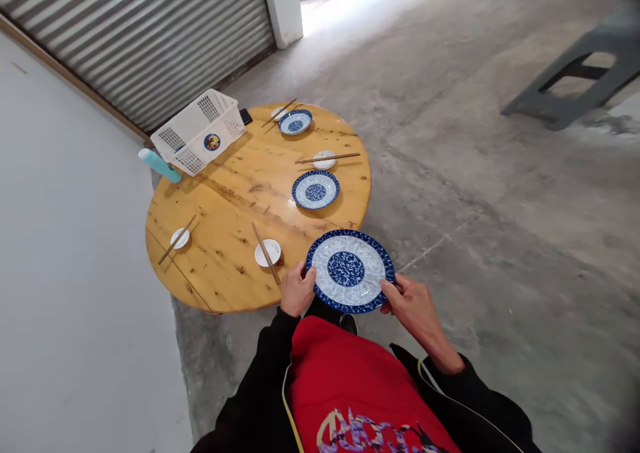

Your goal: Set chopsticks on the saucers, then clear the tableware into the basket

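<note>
A blue-and-white plate [349,270] is held level between both hands, just off the near right edge of the round wooden table [235,193]. The left hand [297,290] is closed on the plate's left rim, thumb on top and fingers curled under. The right hand [411,304] is closed on the right rim, thumb pressed on the blue border, fingers hidden beneath. Black sleeves and a red garment fill the near foreground.

On the table, just left of the held plate, a small white dish [267,252] is seen with a pair of chopsticks [265,244] laid across it. Further left, near the edge, a second dish [179,238] is crossed by its own chopsticks [177,239]. Farther on, a second plate [315,189] is set flat on the right side, and just beyond it a third dish [324,159] carries chopsticks [327,158]. At the far edge a third plate [295,121] is placed, with chopsticks [279,112] resting just beside it. A white basket [199,132] is set at the far left, with a teal bottle [159,165] lying just beside it.
</note>
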Motion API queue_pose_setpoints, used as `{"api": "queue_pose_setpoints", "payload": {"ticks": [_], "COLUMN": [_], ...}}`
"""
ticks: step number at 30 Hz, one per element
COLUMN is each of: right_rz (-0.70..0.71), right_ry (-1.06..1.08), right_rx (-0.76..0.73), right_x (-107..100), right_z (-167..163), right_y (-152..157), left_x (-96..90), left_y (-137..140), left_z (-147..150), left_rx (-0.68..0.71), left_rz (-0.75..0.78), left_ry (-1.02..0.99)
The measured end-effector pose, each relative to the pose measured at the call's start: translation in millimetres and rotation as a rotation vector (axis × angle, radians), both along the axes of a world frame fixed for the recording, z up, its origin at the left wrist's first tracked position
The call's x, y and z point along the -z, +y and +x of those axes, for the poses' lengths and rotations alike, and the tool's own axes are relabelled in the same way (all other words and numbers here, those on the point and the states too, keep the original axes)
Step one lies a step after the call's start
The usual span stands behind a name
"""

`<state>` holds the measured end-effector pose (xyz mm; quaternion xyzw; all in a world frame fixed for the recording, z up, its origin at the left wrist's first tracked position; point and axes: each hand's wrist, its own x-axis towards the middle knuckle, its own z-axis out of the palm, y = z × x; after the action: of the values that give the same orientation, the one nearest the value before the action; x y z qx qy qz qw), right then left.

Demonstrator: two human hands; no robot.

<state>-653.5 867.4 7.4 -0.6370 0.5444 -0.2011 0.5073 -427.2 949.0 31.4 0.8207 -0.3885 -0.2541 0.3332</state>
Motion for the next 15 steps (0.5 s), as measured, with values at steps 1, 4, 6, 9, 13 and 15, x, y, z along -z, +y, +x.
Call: {"api": "queue_pose_setpoints", "payload": {"ticks": [1,4,6,9,13,15], "right_rz": [0.007,0.01,-0.006,-0.05,-0.074,-0.112], "right_ry": [-0.013,-0.02,0.001,0.033,0.068,0.091], "right_rx": [-0.005,-0.028,-0.063,-0.144,-0.277,-0.359], "right_x": [2,6,7,6,6,9], "right_z": [0,3,9,28,67,87], "right_y": [-11,-50,-81,-133,-201,-231], "left_x": [-0.7,2.3,7.9,17.0,23.9,25.7], "left_y": [-9,-41,-63,-98,-143,-163], "left_z": [-1,1,6,19,42,55], "left_rx": [-0.004,-0.016,-0.033,-0.081,-0.154,-0.163], "left_rz": [-0.002,-0.016,-0.024,-0.019,0.082,0.199], "left_ry": [-0.011,-0.022,-0.015,0.005,-0.014,-0.062]}}
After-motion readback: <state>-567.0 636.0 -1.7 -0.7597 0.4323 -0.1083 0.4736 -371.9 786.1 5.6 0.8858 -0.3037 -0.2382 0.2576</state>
